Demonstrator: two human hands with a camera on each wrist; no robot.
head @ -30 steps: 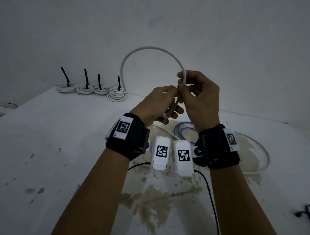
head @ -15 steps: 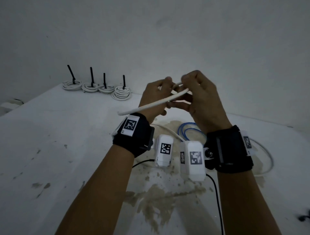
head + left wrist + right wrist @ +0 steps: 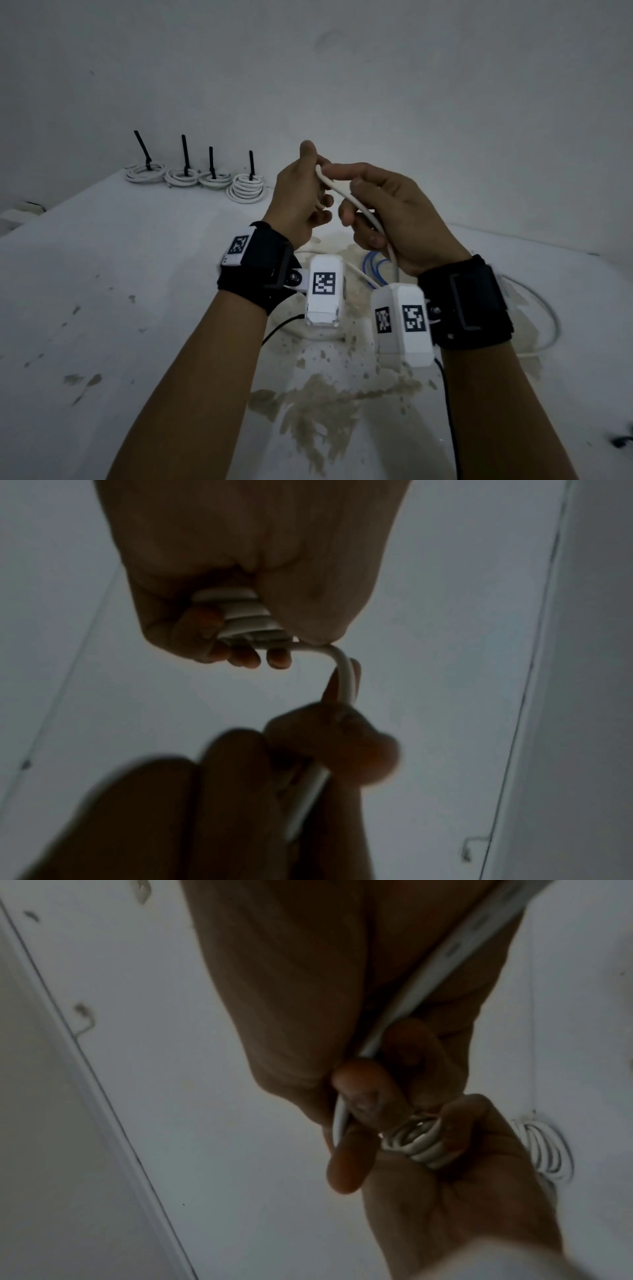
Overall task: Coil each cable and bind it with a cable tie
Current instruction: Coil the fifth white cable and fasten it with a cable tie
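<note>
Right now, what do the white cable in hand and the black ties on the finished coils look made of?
white cable: smooth, matte plastic-like jacket, probably PVC or rubber; it bends in tight loops without kinking in the left hand.
black ties: likely stiff nylon; their tails stand upright unsupported above the finished coils. Finish too dim to tell.

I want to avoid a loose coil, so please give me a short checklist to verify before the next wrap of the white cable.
1. Left hand grips the wound turns firmly: ok.
2. Right hand holds the free white cable to feed it: ok.
3. Turns lie side by side, none crossing: cannot tell, fingers hide part.
4. Slack on the table runs free of the blue cable: cannot tell.
5. A spare cable tie within reach: cannot tell, none seen apart from those on the four bound coils.
</note>
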